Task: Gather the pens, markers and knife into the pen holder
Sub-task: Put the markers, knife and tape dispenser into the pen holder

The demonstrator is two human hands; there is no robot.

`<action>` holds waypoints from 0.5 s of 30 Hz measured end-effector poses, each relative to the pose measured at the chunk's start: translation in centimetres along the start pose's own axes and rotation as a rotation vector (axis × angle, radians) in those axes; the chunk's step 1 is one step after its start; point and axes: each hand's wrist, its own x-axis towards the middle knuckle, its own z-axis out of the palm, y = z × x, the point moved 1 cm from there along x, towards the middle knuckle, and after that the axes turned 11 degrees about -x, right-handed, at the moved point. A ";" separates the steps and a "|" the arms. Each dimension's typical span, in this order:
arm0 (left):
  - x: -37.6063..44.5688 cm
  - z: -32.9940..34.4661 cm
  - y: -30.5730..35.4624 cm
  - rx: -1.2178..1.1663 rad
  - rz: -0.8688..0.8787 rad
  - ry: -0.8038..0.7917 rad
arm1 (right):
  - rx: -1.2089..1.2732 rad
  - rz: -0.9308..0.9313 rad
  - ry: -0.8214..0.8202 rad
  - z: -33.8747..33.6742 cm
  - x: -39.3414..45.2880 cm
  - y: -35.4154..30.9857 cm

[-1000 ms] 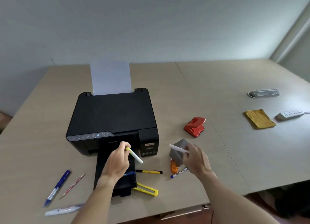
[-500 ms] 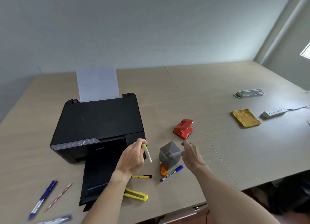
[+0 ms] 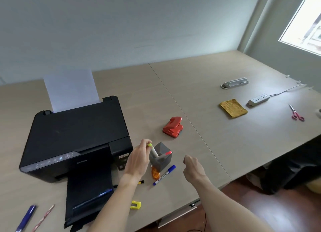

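The grey pen holder (image 3: 164, 162) stands on the table right of the printer, with a red-capped pen (image 3: 165, 154) lying in it. My left hand (image 3: 139, 159) grips a white marker with a yellow-green cap (image 3: 153, 150), its lower end inside the holder's mouth. My right hand (image 3: 192, 167) hovers just right of the holder, fingers loosely curled and holding nothing. A blue-capped marker (image 3: 164, 174) lies in front of the holder. A yellow knife (image 3: 135, 205) and a yellow-black pen (image 3: 141, 182) are partly hidden by my left arm. A blue pen (image 3: 26, 217) and a striped pencil (image 3: 44, 217) lie at bottom left.
A black printer (image 3: 74, 136) with paper and an extended tray holding a blue pen (image 3: 104, 193) fills the left. An orange tape dispenser (image 3: 155, 173) touches the holder's front. A red hole punch (image 3: 173, 127), yellow cloth (image 3: 233, 108), power strip (image 3: 258, 99) and scissors (image 3: 296, 113) lie further right.
My right hand let go of the red-capped pen in the holder and drew back to the right. My left hand carried the yellow-capped marker to the holder's mouth.
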 end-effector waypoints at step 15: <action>-4.9 -0.2 -4.7 0.102 -0.126 -0.144 | -0.045 -0.055 -0.095 5.9 -0.3 -1.3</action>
